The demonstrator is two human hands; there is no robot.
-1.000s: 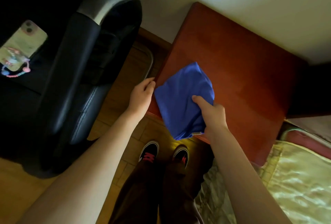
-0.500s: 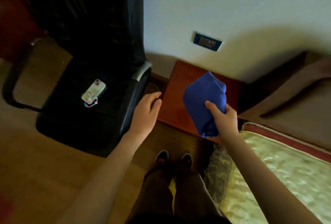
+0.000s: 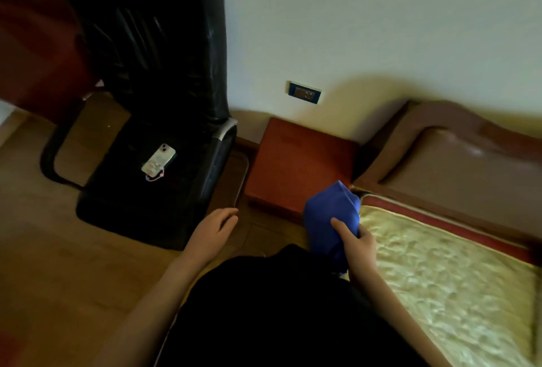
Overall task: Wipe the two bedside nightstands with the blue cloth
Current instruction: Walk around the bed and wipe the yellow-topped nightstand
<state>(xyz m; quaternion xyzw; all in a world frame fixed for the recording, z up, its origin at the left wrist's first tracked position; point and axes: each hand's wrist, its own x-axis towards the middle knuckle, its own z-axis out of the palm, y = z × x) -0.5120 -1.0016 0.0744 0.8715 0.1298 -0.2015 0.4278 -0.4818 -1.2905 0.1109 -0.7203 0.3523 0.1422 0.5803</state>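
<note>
A reddish-brown nightstand (image 3: 296,161) stands against the wall between a black chair and the bed. My right hand (image 3: 356,245) grips the bunched blue cloth (image 3: 330,220), held in the air off the nightstand's near right corner, by the mattress edge. My left hand (image 3: 212,233) hangs over the wooden floor in front of the nightstand with fingers loosely apart and nothing in it. Only this one nightstand is in view.
A black leather chair (image 3: 164,120) stands left of the nightstand with a phone (image 3: 158,159) on its seat. The bed's cream mattress (image 3: 448,275) and brown headboard (image 3: 457,161) fill the right. A wall socket (image 3: 304,92) sits above the nightstand.
The cloth has come up off the nightstand top and moved back toward me. My view has pulled away and risen. My left hand left the nightstand's edge.
</note>
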